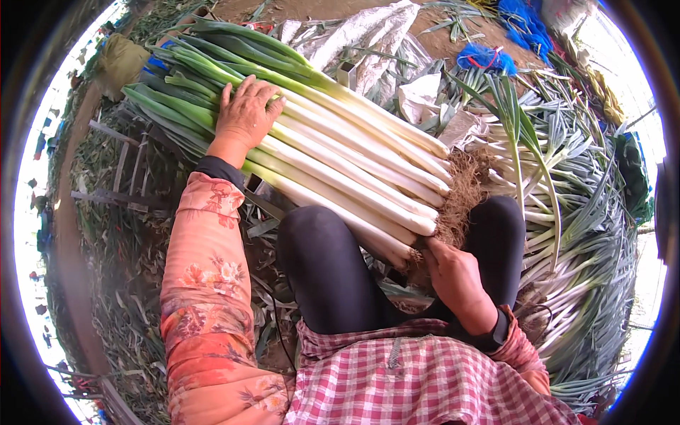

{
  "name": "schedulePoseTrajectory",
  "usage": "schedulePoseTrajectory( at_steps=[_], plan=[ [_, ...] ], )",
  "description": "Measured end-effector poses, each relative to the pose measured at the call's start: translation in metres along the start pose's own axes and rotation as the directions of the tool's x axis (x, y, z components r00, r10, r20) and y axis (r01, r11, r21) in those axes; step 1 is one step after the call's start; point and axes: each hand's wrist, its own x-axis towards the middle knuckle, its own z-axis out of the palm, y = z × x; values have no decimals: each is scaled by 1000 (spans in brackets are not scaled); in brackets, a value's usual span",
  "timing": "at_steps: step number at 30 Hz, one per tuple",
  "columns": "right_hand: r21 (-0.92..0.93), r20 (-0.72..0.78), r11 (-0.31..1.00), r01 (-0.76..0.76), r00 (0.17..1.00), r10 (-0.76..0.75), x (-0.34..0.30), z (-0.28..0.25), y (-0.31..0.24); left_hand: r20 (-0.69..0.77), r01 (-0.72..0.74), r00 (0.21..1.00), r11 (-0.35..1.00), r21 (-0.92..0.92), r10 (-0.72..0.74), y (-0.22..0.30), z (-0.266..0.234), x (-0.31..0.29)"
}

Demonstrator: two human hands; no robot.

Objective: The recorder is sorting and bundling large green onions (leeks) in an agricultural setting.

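A thick bundle of leeks [354,152] lies slantwise before me, green leaves at the far left and white stalks running down to the right. Brown stringy roots [460,191] hang at the right end of the stalks. My left hand [248,110] rests palm down across the bundle where green turns to white, its fingers spread. At the nearest stalk's root end is my right hand [457,276], with its fingers curled and their tips against the roots. Whatever may be between those fingers is hidden.
A large heap of loose leeks [567,205] spreads along the right. Crumpled white sheeting [368,35] lies beyond the bundle, with blue netting [489,58] farther right. A metal frame [127,166] stands at the left, among leaf scraps. My knees [322,262] are close under the bundle.
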Motion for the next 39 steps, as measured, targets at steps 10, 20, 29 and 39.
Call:
schedulePoseTrajectory(
  at_steps=[10,20,29,39],
  plan=[
    [212,-195,972,106,979,-64,1,8,5,3,-30,1000,999,-22,30,1,-5,-1],
    [213,-145,972,100,987,-70,-1,-8,5,-40,-31,999,999,-17,30,0,-4,-18],
    [198,-130,968,154,983,-130,-1,-14,5,34,-19,999,999,-33,20,3,-11,-18],
    [164,-206,970,180,968,-145,14,-33,3,44,-3,999,998,-60,5,5,-12,-18]
  ],
)
